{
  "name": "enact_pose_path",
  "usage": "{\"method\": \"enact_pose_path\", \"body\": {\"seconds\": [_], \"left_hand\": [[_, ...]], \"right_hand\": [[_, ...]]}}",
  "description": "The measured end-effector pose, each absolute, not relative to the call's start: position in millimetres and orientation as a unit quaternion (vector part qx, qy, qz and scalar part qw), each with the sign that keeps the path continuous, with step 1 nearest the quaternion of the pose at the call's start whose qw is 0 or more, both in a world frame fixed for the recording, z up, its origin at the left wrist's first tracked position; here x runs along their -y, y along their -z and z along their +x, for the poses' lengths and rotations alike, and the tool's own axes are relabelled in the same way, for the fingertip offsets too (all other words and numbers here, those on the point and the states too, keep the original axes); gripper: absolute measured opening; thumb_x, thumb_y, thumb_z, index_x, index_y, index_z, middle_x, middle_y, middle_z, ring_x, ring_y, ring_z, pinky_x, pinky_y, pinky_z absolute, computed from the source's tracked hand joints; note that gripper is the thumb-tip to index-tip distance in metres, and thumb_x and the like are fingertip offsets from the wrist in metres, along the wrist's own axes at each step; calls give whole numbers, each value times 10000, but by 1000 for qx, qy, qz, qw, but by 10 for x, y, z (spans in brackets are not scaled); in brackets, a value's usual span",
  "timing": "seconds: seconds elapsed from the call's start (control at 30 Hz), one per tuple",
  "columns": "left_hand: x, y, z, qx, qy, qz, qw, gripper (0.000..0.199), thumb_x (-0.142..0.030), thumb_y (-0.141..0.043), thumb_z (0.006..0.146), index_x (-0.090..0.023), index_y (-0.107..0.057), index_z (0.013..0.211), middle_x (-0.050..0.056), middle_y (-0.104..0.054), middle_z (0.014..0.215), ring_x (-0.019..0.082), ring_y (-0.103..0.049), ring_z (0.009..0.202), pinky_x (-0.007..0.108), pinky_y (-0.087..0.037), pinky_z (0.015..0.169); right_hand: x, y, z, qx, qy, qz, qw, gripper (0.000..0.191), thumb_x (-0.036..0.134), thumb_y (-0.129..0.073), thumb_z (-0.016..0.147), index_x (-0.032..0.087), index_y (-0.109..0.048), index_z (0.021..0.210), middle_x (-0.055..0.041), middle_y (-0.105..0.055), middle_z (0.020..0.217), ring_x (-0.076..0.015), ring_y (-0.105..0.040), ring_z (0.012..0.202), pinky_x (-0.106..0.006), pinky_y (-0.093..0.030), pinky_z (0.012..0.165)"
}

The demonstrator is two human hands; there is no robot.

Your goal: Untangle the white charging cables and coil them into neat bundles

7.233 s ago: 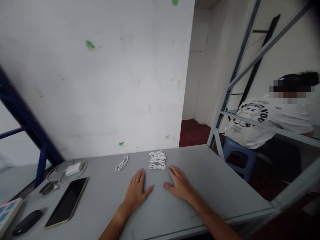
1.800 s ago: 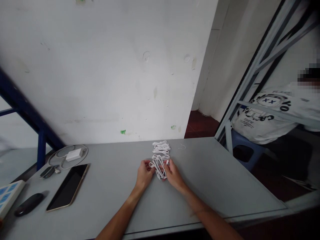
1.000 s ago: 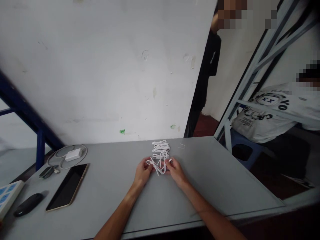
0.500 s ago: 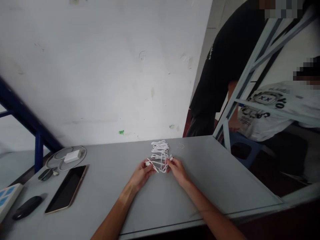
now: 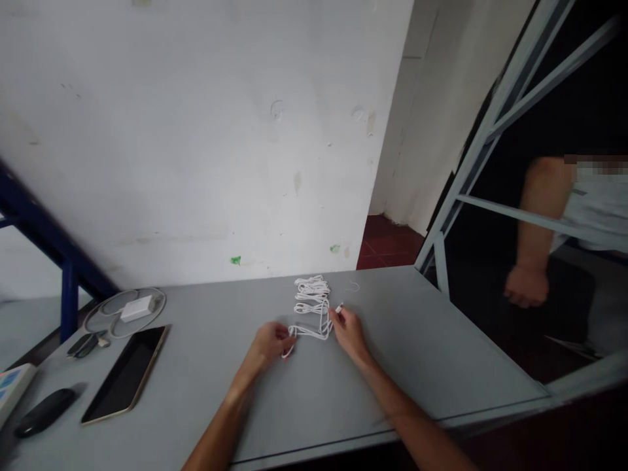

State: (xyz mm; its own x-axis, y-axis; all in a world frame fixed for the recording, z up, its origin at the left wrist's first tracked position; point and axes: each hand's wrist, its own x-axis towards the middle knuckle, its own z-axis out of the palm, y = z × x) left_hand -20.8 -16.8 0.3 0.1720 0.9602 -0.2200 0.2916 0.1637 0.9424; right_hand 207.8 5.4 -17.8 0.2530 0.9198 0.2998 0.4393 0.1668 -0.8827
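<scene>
Two pinches noted at the table [image 5: 422, 366]: left hand [image 5: 267, 343] closed on a loose lower strand of the white cable bundle [image 5: 310, 294], right hand [image 5: 347, 331] closed on a small connector [image 5: 339, 307] at the bundle's right edge. Bundle lies between and just ahead of both hands, long axis running away from the person; right hand nearer the stacked loops. Cable thin, looped, lowest loop spread leftward.
</scene>
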Motion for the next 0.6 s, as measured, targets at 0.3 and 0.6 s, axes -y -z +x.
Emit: {"method": "enact_pose_path", "body": {"seconds": [0.3,0.6], "left_hand": [[315,-248,-542,-511,-214,581,596,501,-643,-821,684,-206,-589,598,-52,-458,505,107,-359,459,238,-251,458],[240,-308,-934,-504,-190,586,605,542,-702,-776,739,-173,-658,729,-86,-331,518,66,-196,450,251,-91,440]], "right_hand": [[-158,162,2337,433,-294,-619,585,292,423,-653,588,233,-476,454,65,-419,478,-135,-406,511,-257,-343,535],[-277,60,2621,256,-385,-579,671,354,560,-399,765,232,-443,639,46,-541,497,-115,-463,399,-229,-364,392]]}}
